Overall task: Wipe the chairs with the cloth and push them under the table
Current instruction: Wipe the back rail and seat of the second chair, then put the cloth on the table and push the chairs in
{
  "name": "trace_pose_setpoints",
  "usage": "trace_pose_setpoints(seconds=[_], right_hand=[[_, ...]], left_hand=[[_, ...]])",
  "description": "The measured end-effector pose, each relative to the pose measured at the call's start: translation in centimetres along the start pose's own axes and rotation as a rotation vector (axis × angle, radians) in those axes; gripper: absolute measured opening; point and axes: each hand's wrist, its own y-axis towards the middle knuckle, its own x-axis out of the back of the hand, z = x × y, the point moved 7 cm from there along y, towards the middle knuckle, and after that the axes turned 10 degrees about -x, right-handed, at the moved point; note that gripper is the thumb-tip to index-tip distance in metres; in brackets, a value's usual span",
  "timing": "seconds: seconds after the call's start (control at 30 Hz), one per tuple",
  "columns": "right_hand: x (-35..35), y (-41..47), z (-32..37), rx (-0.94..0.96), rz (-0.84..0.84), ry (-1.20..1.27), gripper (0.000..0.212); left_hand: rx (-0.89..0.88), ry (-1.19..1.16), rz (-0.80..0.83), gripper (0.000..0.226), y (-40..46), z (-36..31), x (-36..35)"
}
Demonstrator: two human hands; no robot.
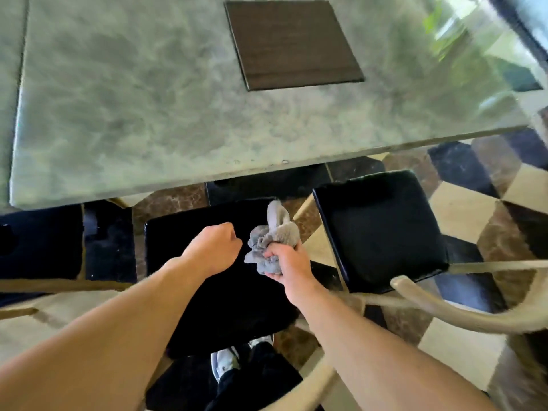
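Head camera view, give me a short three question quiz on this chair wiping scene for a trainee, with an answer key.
1. Multiple choice: which hand holds the grey cloth? A) left hand B) right hand C) neither.
2. True or false: the dark square mat lies on the table.
3. Fill in: the seat of the chair to the right is coloured ____.

Key: 1. B. 2. True. 3. Black.
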Motion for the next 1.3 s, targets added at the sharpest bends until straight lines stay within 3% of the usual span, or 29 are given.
trace_pose_setpoints(seconds=[0.23,0.37,0.43,0.53,0.67,0.73,0.8,0.93,1.07,1.1,1.2,1.3], right_hand=[[1.5,-7.2,11.4,0.427,0.086,-0.115,0.041],[3.6,-7.6,17.3,0.545,-0.018,-0.226,0.028],[4.6,-7.0,20.3,0.557,-0.078,-0.271,0.050],[6.4,-5.6,26.6,0.650,-0.231,-0.418,0.057],[6.4,-3.7,32.8,0.792,-0.363,-0.792,0.077],[6.7,-1.8,35.6,0.836,-0.303,-0.872,0.076],[6.4,-0.6,36.4,0.820,-0.230,-0.910,0.072],[6.3,1.7,37.2,0.703,-0.096,-0.824,0.074],[6.4,2.6,38.3,0.698,0.175,-0.779,0.027],[6.5,2.4,38.5,0.683,0.242,-0.791,0.024],[7.0,2.3,39.5,0.635,0.398,-0.784,0.032],[7.5,2.7,40.6,0.524,0.508,-0.657,0.054]], left_hand=[[-0.136,-0.091,-0.162,0.027,0.8,-9.8,8.3],[-0.148,-0.114,-0.160,0.033,3.0,-13.9,10.1],[-0.150,-0.115,-0.166,0.039,4.2,-15.6,10.4],[-0.156,-0.119,-0.195,0.045,7.4,-18.9,10.8],[-0.147,-0.226,-0.282,0.054,10.6,-21.5,11.5],[-0.186,-0.336,-0.311,0.056,13.0,-23.5,11.4],[-0.226,-0.448,-0.343,0.043,14.0,-24.7,11.6],[-0.131,-0.533,-0.437,0.017,15.0,-24.4,12.5],[-0.125,-0.655,-0.512,0.015,14.9,-24.6,14.2],[-0.131,-0.649,-0.546,0.016,14.9,-24.8,14.8],[-0.106,-0.678,-0.610,0.019,15.0,-25.0,16.4],[-0.024,-0.940,-0.616,0.004,15.3,-24.8,16.5]])
